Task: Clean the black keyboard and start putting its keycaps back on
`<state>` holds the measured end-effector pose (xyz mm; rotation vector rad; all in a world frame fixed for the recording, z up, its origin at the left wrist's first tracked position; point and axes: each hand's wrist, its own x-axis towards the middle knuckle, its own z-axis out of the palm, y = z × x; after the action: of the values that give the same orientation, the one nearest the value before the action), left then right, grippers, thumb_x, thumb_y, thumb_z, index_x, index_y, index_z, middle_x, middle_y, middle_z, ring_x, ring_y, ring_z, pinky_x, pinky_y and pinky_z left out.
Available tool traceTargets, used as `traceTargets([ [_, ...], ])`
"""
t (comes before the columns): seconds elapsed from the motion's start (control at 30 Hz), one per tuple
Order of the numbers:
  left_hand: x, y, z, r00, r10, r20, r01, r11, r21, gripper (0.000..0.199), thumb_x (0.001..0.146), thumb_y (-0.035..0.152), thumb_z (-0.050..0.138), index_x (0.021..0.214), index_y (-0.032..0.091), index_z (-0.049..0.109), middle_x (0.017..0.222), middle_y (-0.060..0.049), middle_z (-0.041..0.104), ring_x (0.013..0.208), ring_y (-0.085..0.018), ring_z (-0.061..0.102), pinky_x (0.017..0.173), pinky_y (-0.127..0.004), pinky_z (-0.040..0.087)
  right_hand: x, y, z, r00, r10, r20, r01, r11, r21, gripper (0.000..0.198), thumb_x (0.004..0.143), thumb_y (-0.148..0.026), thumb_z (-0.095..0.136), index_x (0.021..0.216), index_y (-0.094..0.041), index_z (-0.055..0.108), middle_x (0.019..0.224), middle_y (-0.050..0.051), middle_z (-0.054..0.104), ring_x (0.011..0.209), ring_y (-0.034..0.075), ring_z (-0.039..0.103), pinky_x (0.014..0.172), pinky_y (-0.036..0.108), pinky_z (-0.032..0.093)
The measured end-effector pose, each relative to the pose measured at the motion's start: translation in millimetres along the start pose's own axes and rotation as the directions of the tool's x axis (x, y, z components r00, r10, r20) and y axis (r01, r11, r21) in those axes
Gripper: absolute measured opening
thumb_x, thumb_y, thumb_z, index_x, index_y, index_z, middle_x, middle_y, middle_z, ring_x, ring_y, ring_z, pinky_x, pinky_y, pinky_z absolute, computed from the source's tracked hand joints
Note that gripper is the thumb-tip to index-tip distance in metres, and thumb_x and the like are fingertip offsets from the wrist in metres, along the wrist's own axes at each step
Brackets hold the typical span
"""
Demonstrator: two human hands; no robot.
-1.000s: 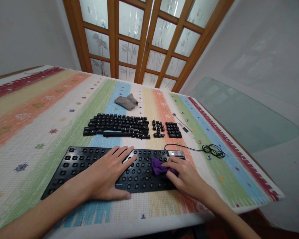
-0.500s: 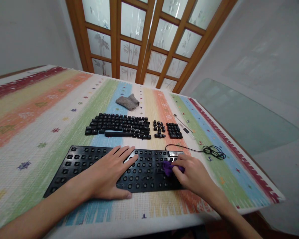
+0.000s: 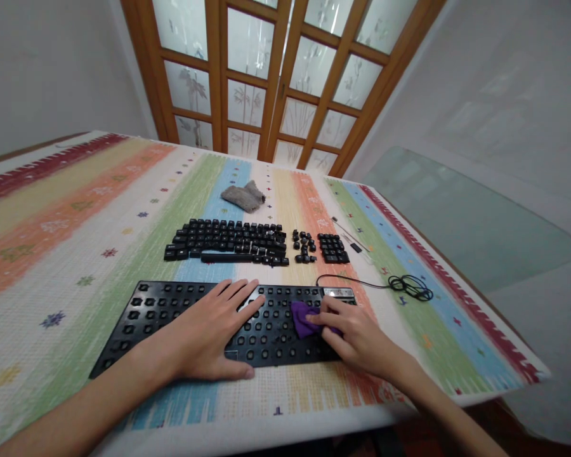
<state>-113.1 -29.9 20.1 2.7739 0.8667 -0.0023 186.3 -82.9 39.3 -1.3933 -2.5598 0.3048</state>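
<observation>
A black keyboard base [image 3: 271, 330] without its keycaps lies on the striped tablecloth, near the front edge of the table. My left hand [image 3: 209, 333] rests flat across its middle with fingers spread, the thumb along the near edge. On the right part of the base, my right hand [image 3: 354, 333] pinches a purple cloth [image 3: 304, 319] and presses it onto the key sockets. Part of the cloth is hidden under the fingers. Just beyond the base, the removed keycaps [image 3: 223, 238] sit in rows laid out like a keyboard, with the number-pad keycaps [image 3: 332, 247] at the right.
A folded grey cloth [image 3: 243, 195] lies behind the keycaps. The keyboard's cable [image 3: 409, 287] is coiled at the right. Thin tools, one like a small brush [image 3: 345, 227], lie beside the number-pad keycaps. Glass-paned wooden doors [image 3: 271, 82] stand behind the table.
My right hand has moved slightly left with the purple cloth, which now spreads flatter and shows more of itself. My left hand stays in place on the keyboard base.
</observation>
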Motion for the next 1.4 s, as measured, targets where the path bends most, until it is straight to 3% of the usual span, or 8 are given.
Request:
traceTargets([
  [0.3,0,0,1,1.000,-0.012,0.009,0.012,1.000,-0.002,0.101,0.076,0.076,0.058,0.154,0.017,0.033,0.162,-0.020,0.018,0.147,-0.041,0.024,0.119,-0.057,0.022,-17,26,-15,0.994,0.112,0.014,-0.111,0.992,-0.066,0.035,0.093,-0.019,0.041,0.090,-0.020,0.076,0.082,0.005,0.063,0.074,0.017,0.060,0.070,0.030,0.047],
  [0.47,0,-2,3,1.000,-0.010,0.010,0.010,1.000,0.007,0.102,0.075,0.076,0.059,0.154,0.016,0.032,0.163,-0.020,0.017,0.147,-0.041,0.024,0.119,-0.057,0.021,-11,17,-16,0.938,0.134,-0.321,-0.151,0.988,-0.030,0.028,0.089,-0.017,0.044,0.086,-0.018,0.072,0.083,0.006,0.066,0.077,0.019,0.063,0.073,0.032,0.050],
  [0.53,0,-2,4,1.000,-0.009,0.004,0.009,1.000,0.007,0.102,0.076,0.077,0.058,0.154,0.016,0.032,0.163,-0.020,0.017,0.147,-0.042,0.024,0.119,-0.058,0.021,-7,11,-14,0.927,0.096,-0.363,-0.097,0.995,0.015,0.029,0.090,-0.016,0.043,0.093,-0.017,0.072,0.085,0.007,0.066,0.078,0.018,0.063,0.073,0.031,0.050],
  [0.63,-1,-2,4,1.000,-0.007,-0.004,0.007,1.000,0.004,0.101,0.077,0.078,0.056,0.154,0.017,0.032,0.163,-0.020,0.017,0.148,-0.042,0.023,0.119,-0.058,0.021,-3,5,-9,0.985,0.026,-0.169,-0.020,0.999,0.040,0.030,0.091,-0.016,0.043,0.098,-0.018,0.072,0.085,0.006,0.065,0.076,0.017,0.062,0.068,0.030,0.049],
  [0.73,-1,-1,3,1.000,-0.003,0.001,0.003,1.000,0.003,0.101,0.077,0.077,0.056,0.154,0.017,0.031,0.163,-0.020,0.017,0.148,-0.041,0.023,0.119,-0.058,0.021,-3,6,-2,0.997,0.077,-0.001,-0.077,0.997,0.020,0.029,0.091,-0.014,0.043,0.096,-0.017,0.070,0.088,0.007,0.066,0.080,0.018,0.062,0.073,0.031,0.049],
  [1.03,1,0,-1,0.999,-0.025,0.035,0.024,0.999,0.023,0.103,0.075,0.075,0.060,0.155,0.017,0.030,0.163,-0.020,0.016,0.149,-0.040,0.021,0.119,-0.056,0.022,1,-7,1,0.975,0.211,0.069,-0.174,0.919,-0.353,0.023,0.092,-0.014,0.044,0.091,-0.017,0.067,0.087,0.008,0.064,0.075,0.019,0.061,0.066,0.030,0.042],
  [1.2,1,1,0,0.999,-0.026,0.047,0.026,1.000,0.015,0.103,0.075,0.074,0.061,0.155,0.016,0.030,0.163,-0.021,0.015,0.149,-0.041,0.020,0.119,-0.057,0.020,2,2,-2,0.964,0.264,0.009,-0.241,0.895,-0.376,0.025,0.091,-0.016,0.044,0.078,-0.017,0.066,0.083,0.008,0.065,0.075,0.021,0.063,0.065,0.031,0.042],
  [1.4,1,0,0,0.999,-0.028,0.039,0.028,1.000,0.003,0.102,0.074,0.075,0.061,0.153,0.016,0.034,0.162,-0.020,0.019,0.148,-0.042,0.022,0.119,-0.057,0.021,-3,5,-13,0.947,0.063,-0.316,-0.100,0.990,-0.101,0.026,0.092,-0.014,0.041,0.094,-0.015,0.067,0.087,0.007,0.064,0.079,0.019,0.063,0.073,0.031,0.047],
])
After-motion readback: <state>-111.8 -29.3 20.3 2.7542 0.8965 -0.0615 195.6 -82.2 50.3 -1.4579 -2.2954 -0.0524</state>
